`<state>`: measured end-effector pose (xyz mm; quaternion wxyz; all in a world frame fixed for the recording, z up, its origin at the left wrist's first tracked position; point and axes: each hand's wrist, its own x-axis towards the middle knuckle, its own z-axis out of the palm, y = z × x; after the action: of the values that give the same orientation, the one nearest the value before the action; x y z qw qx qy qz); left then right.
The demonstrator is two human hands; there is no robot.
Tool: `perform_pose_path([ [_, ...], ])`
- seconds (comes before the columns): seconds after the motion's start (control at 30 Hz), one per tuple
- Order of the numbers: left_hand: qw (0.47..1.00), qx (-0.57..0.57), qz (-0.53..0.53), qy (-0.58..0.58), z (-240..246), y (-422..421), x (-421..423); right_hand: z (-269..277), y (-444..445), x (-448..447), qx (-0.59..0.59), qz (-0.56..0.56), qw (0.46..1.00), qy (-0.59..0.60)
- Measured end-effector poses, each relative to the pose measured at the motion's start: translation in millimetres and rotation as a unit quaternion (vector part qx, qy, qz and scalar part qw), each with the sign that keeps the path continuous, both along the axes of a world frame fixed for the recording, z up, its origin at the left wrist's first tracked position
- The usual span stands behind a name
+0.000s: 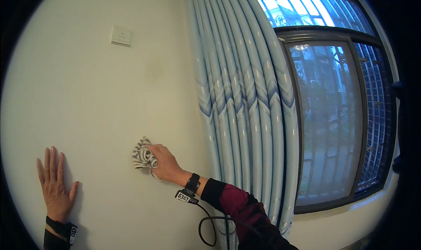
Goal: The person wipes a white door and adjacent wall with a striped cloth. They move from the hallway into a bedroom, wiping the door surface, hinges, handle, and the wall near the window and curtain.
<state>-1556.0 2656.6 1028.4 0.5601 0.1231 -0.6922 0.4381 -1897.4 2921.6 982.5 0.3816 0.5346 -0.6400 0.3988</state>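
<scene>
My right hand grips a bunched, striped cloth and holds it against the cream-coloured wall. Part of the cloth is hidden under my fingers, and a loose edge hangs below them. To the left and a little lower, my left hand lies against the same wall with its fingers spread and nothing in it. A faint darker smudge shows on the wall above the cloth. Each wrist wears a black strap with a small device.
A wall socket is at the upper left. Pale blue curtains hang in folds to the right, behind my right forearm. Beyond them stands a dark-framed sliding window with bars outside. A black cable loops below my right wrist.
</scene>
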Motion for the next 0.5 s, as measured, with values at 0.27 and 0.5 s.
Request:
perform_pose_path([
  [0.27,0.997,-0.069,0.005,0.034,0.3,-14.9,-9.8,78.2,-13.3,-22.8,-0.082,-0.142,0.977,0.136],
  [0.5,1.0,-0.02,-0.009,0.01,-2.4,-17.4,-9.2,29.0,-62.7,10.8,-0.112,-0.147,0.981,0.066],
])
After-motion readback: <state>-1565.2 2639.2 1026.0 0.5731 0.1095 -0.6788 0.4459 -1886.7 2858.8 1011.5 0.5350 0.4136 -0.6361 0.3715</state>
